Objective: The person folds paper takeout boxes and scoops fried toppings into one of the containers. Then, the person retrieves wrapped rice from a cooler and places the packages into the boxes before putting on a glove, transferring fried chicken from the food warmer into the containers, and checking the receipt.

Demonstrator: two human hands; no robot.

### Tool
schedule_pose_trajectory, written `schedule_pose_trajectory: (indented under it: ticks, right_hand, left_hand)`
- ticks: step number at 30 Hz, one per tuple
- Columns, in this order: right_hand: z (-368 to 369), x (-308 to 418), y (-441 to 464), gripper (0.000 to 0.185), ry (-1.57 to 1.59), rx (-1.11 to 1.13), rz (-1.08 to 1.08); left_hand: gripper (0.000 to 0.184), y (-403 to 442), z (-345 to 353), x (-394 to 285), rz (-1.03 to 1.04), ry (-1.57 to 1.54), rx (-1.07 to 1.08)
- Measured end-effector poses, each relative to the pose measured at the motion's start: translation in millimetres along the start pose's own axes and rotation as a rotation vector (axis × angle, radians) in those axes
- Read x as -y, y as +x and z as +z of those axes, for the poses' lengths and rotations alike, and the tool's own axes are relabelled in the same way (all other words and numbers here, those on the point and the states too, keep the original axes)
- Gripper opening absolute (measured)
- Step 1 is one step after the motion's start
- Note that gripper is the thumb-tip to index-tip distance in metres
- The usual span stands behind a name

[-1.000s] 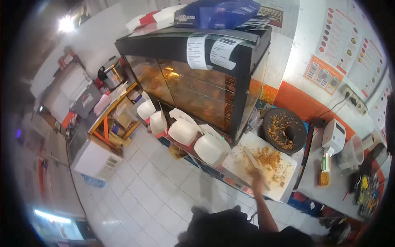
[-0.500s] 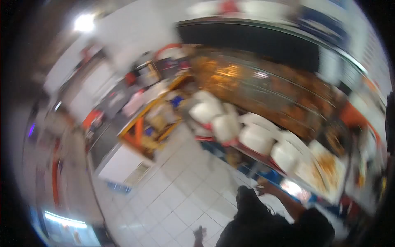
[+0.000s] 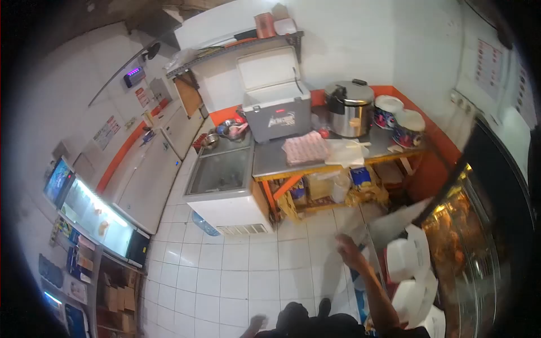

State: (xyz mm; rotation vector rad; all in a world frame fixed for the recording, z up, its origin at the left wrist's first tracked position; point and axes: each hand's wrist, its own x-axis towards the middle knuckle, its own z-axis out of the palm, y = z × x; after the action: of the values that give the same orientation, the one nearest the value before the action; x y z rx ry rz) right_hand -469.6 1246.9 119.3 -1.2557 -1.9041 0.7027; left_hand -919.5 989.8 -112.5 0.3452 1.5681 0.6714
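My right hand (image 3: 350, 252) is over the tiled floor, left of the white open boxes (image 3: 400, 260), with its fingers curled; whether it holds anything is too small to tell. Low in the view, my left hand (image 3: 257, 323) hangs over the tiles beside my dark clothing, its fingers partly blurred. The boxes stand in a row along the glass display case (image 3: 451, 236), which has browned food inside. Farther off, a pink patterned pack (image 3: 306, 149) and white sheets (image 3: 345, 153) lie on the metal table (image 3: 270, 161).
A grey cooler (image 3: 280, 118) with its lid raised and a steel pot (image 3: 350, 115) stand on the table. A glass-topped freezer (image 3: 221, 172) is left of it. Shelves with cartons (image 3: 118, 304) and a lit display (image 3: 101, 217) are at the far left.
The view has swung left, from the board with brown crumbs to the back table and freezer. My right hand has left the knife-like tool on the board. My left hand has come into view.
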Motion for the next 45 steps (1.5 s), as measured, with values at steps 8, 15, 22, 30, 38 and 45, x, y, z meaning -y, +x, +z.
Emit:
schedule_pose_trajectory:
  ticks: [8, 15, 22, 30, 38, 45]
  right_hand:
    - [-15, 38, 370, 0.038, 0.051, 0.236, -0.067]
    - [0, 6, 458, 0.039, 0.106, 0.595, -0.033]
    - [-61, -111, 551, 0.031, 0.178, 0.348, 0.383]
    - [-63, -141, 831, 0.021, 0.435, 0.126, 0.002]
    - [69, -198, 1103, 0.039, 0.072, 0.795, 0.045]
    - [202, -280, 1127, 0.083, -0.515, 1.245, 0.249]
  left_hand:
    - [0.017, 108, 39, -92, 0.028, 0.391, -0.174]
    - [0.015, 265, 39, -250, 0.356, 0.887, -0.037]
    - [0.020, 316, 204, -759, 0.831, 0.294, 0.129]
    - [0.010, 274, 272, -1083, 1.496, 0.458, -0.273]
    - [0.025, 389, 227, -1185, 1.556, 0.690, -0.346]
    - [0.040, 437, 204, -1190, 1.388, 0.680, -0.218]
